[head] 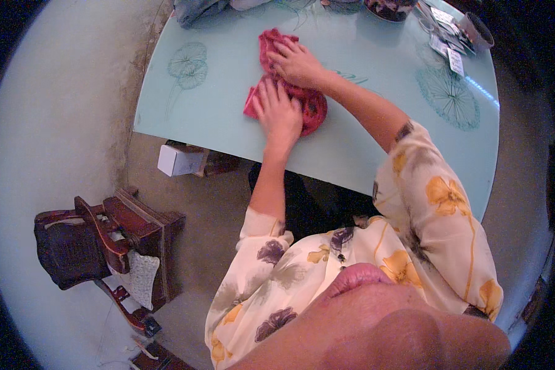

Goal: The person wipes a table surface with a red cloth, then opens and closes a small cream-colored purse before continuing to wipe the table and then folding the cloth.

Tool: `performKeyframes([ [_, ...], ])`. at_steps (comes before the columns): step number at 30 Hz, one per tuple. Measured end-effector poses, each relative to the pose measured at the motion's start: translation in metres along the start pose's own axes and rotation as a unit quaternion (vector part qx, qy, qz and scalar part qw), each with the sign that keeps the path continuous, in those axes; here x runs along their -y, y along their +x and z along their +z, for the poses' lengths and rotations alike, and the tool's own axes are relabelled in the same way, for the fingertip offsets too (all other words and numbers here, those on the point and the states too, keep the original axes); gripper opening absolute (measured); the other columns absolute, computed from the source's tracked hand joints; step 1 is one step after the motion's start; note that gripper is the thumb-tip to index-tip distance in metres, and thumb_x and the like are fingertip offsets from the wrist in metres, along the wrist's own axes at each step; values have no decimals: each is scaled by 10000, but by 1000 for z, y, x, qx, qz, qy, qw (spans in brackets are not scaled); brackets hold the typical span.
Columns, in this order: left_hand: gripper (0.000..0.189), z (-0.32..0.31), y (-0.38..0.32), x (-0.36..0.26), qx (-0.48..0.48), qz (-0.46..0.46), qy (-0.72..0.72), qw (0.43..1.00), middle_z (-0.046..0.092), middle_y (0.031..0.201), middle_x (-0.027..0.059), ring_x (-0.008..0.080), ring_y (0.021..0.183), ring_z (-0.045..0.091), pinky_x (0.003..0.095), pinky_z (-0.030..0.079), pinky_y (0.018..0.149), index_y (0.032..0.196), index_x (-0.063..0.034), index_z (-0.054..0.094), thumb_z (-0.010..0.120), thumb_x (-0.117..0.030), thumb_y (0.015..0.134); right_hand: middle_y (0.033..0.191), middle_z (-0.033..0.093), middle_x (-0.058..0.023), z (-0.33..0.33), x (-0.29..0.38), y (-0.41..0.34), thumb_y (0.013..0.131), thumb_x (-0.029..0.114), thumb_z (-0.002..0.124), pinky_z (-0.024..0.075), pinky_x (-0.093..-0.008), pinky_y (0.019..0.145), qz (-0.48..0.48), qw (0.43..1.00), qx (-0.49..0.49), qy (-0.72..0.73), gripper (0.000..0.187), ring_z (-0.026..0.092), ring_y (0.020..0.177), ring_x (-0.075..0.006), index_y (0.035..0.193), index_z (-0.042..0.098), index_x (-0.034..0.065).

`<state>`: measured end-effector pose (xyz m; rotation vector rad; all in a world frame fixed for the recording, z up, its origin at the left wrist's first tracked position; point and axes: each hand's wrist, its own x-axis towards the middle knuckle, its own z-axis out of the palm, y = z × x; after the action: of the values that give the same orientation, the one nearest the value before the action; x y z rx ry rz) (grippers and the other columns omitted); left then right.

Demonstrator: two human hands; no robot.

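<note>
On the pale blue-green glass tabletop [203, 111] lies a bunched red fabric piece [315, 111], either a cloth or a garment. My left hand [278, 108] rests palm down on its nearer part, fingers spread towards the far side. Farther out, my right hand [297, 64] presses on the upper part of the same fabric, its fingers pointing left. Neither hand visibly grips it; the fabric directly under both palms is hidden. A dark patterned patch shows in its folds beside my left hand.
At the far edge are a dark grey bag or cloth [199, 11] and a dark patterned container [391, 8]. Several small packets [444, 37] lie far right beside a cup-like container [478, 30]. A white box [178, 159] stands below the table; a wooden chair [143, 226] is at left.
</note>
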<state>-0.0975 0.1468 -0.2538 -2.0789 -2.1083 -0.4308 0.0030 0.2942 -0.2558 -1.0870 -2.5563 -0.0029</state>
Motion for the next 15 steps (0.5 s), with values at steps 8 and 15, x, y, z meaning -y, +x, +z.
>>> performKeyframes([
  [8, 559, -76, -89, 84, 2, -111, 7, 994, 292, 1603, 266, 448, 1493, 245, 629, 178, 1185, 1524, -89, 415, 456, -365, 1039, 1566, 400, -160, -107, -22, -149, 964, 246, 521, 289, -515, 1191, -59, 995, 62, 55, 536, 291, 1496, -364, 1488, 470, 149],
  [15, 603, -48, -19, 114, 0, -148, 27, 989, 276, 1604, 282, 458, 1493, 236, 646, 155, 1183, 1537, -105, 398, 439, -438, 1036, 1529, 448, -136, -22, -57, 2, 977, 329, 504, 333, -585, 1144, -18, 993, -30, -113, 415, 319, 1462, -429, 1337, 609, 150],
])
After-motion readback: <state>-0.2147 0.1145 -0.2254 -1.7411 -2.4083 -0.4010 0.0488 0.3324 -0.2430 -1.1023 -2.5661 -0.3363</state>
